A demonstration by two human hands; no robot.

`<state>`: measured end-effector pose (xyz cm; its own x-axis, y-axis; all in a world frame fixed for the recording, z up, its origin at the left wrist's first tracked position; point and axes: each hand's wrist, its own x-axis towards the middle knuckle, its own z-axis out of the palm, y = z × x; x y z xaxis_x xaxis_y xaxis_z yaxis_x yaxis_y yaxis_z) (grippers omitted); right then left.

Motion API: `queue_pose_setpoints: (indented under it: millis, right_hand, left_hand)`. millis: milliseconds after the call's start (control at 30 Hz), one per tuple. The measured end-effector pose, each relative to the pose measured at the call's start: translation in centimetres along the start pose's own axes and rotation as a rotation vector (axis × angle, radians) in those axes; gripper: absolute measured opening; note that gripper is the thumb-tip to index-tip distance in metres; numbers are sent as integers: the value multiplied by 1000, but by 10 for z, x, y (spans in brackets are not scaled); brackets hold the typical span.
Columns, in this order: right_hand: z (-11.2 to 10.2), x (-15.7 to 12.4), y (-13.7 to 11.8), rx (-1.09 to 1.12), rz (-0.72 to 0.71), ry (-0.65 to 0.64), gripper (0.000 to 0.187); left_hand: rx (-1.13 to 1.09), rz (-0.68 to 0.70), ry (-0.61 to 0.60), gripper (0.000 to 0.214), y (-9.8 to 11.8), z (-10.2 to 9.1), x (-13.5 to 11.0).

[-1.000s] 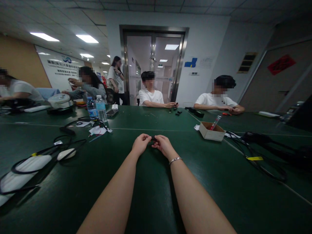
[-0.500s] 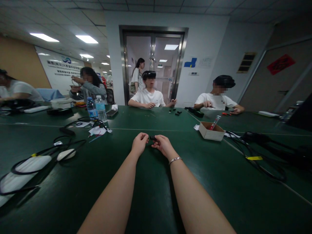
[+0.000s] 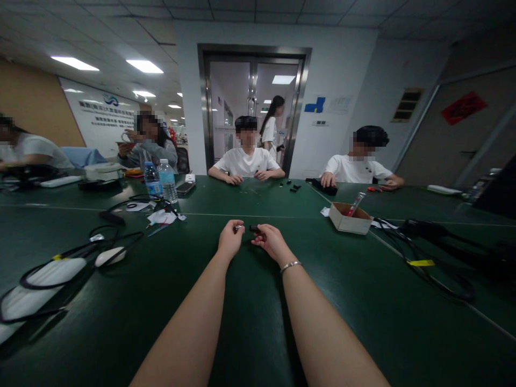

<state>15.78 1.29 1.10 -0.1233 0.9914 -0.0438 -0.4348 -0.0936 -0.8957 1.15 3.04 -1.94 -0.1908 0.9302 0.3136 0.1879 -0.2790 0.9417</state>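
Note:
My right hand (image 3: 271, 242) is closed around a small black cylindrical piece (image 3: 253, 228), whose near end points left towards the other hand. My left hand (image 3: 230, 238) pinches a small silvery metal piece (image 3: 238, 227) between thumb and fingers; its exact kind is too small to make out. The two pieces face each other a short gap apart, just above the dark green table (image 3: 253, 301). A silver bracelet (image 3: 291, 265) circles my right wrist.
Water bottles (image 3: 166, 181), a phone (image 3: 186, 187) and paper scraps lie to the left, with looped cables and a mouse (image 3: 110, 257) nearer. On the right stand a small cardboard box (image 3: 350, 219) and black cables. Black bits (image 3: 295, 187) lie before co-workers seated opposite.
The silvery piece now shows between my left fingers, and the gap between my hands is slightly wider. Opposite, one person's hands have come together, and someone walking behind has moved right.

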Motion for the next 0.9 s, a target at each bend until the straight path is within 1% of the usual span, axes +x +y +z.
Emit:
queue_pose_setpoints:
  millis: [167,367,467,600,700,833,900]
  right_hand:
    - [1,0,0,-6,4,10,12]
    - [0,1,1,1,-12,-13,14]
    - [-1,1,1,-2,-14,-12,13]
    - [-1,1,1,-10,-5,-9,13]
    - [-1,1,1,-10,-9,-10,15]
    - [-1,1,2,-3,-16,-11,14]
    - [0,1,2,-3,-14,-4,13]
  left_hand:
    - [-59,10,-39,19,1,2,0]
    - [48,53,-82,19,7,1,-3]
    - [115,40,-60,17,9,0,-4]
    - [169,17,18,15,11,-2,-4]
    - [138,4,30,16,9,-1,-4]
    - [6,1,7,25,8,1,-4]
    - [-26,17,-13,25,10,2,-5]
